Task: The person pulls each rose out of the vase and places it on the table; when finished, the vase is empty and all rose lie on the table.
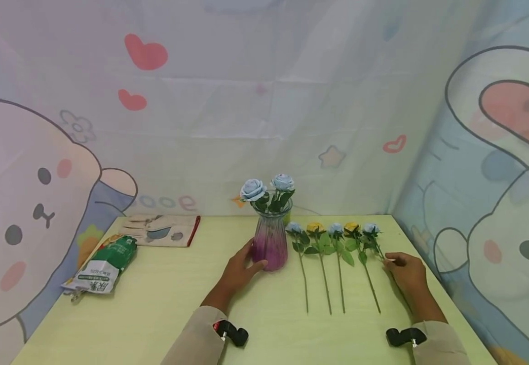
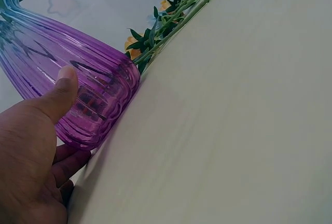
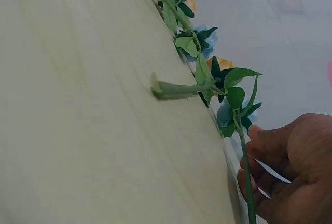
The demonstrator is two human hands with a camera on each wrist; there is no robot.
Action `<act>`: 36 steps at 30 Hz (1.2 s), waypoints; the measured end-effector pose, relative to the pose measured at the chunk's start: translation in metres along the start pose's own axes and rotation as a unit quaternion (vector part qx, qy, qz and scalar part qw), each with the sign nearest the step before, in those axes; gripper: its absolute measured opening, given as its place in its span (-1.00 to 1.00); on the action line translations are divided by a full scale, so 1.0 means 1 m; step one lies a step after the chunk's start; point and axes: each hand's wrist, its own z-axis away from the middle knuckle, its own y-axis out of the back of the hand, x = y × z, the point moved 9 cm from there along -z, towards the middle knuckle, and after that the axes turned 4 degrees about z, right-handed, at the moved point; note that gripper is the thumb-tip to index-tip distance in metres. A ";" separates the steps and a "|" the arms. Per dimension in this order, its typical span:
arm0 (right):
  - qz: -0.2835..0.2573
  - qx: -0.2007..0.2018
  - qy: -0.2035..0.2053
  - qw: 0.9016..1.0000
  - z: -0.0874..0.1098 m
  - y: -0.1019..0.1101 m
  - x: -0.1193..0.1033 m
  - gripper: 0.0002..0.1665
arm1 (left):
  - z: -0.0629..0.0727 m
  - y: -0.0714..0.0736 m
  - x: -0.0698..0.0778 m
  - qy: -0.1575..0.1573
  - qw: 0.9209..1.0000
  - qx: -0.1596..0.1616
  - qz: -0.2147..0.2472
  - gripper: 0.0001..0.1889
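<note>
A ribbed glass vase (image 1: 271,243), purple at the base and bluish at the top, stands on the table with two light-blue roses (image 1: 253,190) in it. My left hand (image 1: 240,268) holds its lower left side. In the left wrist view the thumb lies along the purple glass, the other fingers partly hidden behind the base. At the right end of a row of artificial roses, my right hand (image 1: 406,274) has thumb and fingers around the stem of a blue rose (image 1: 371,229). That green stem (image 3: 246,167) runs past the fingertips in the right wrist view.
Left of it in the row lie yellow roses (image 1: 315,228) and blue roses (image 1: 335,229), stems toward me. A green-and-white packet (image 1: 105,266) and pale work gloves (image 1: 161,230) lie at the table's left. A printed curtain (image 1: 264,101) hangs behind.
</note>
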 end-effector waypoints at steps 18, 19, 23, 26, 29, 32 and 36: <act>-0.129 0.047 0.140 0.981 0.016 -0.008 -0.116 -0.76 | 0.000 0.001 0.004 0.010 1.000 -0.001 0.006 -0.06; -0.135 0.040 0.148 0.979 0.017 -0.013 -0.126 -0.76 | 0.000 0.001 0.004 0.010 1.000 -0.001 0.006 -0.06; -0.195 -0.001 0.166 0.967 0.018 -0.027 -0.158 -0.74 | 0.001 0.001 0.003 0.011 1.000 0.001 0.009 -0.07; -0.233 -0.031 0.164 0.958 0.017 -0.035 -0.178 -0.69 | 0.001 0.000 0.002 0.013 1.000 0.000 0.008 -0.07; -0.262 -0.061 0.152 0.951 0.016 -0.042 -0.194 -0.62 | 0.001 -0.001 0.002 0.013 1.000 -0.001 0.006 -0.06; -0.286 -0.086 0.143 0.944 0.017 -0.049 -0.211 -0.56 | 0.000 -0.001 0.001 0.013 1.000 -0.001 0.000 -0.05; -0.302 -0.109 0.135 0.937 0.016 -0.057 -0.232 -0.52 | 0.000 0.000 0.002 0.011 1.000 0.000 -0.003 -0.05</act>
